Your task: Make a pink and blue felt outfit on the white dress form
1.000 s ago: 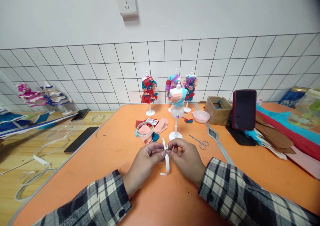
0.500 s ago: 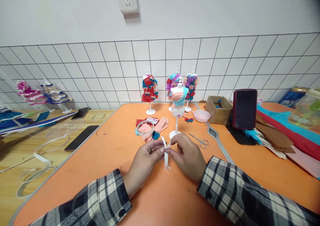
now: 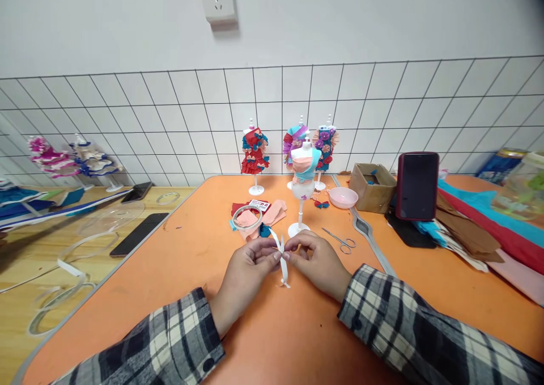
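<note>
Between the fingertips of both hands is a narrow white strip (image 3: 284, 267), its ends sticking up and hanging down. My left hand (image 3: 251, 263) pinches it from the left with thumb and forefinger. My right hand (image 3: 317, 259) pinches it from the other side, fingertips almost meeting the left ones. Just beyond the hands stands a small white mannequin (image 3: 303, 187) wrapped in peach and turquoise material. Small scissors (image 3: 340, 241) lie to the right of my right hand. A roll of tape (image 3: 247, 208) rests on peach, red and teal scraps (image 3: 278, 210) past my left hand.
Dressed mannequins (image 3: 255, 152) stand along the tiled wall. To the right are a pink bowl (image 3: 343, 197), a cardboard box (image 3: 372, 187), a propped phone (image 3: 417, 186) and coloured sheets (image 3: 467, 226). On the wooden surface at left lie a dark phone (image 3: 139, 235) and loose strips (image 3: 70, 269).
My right hand's fingers have shifted slightly, drawing in closer at the strip's middle. The strip's upper and lower ends have turned a little. My left hand stays nearly in place.
</note>
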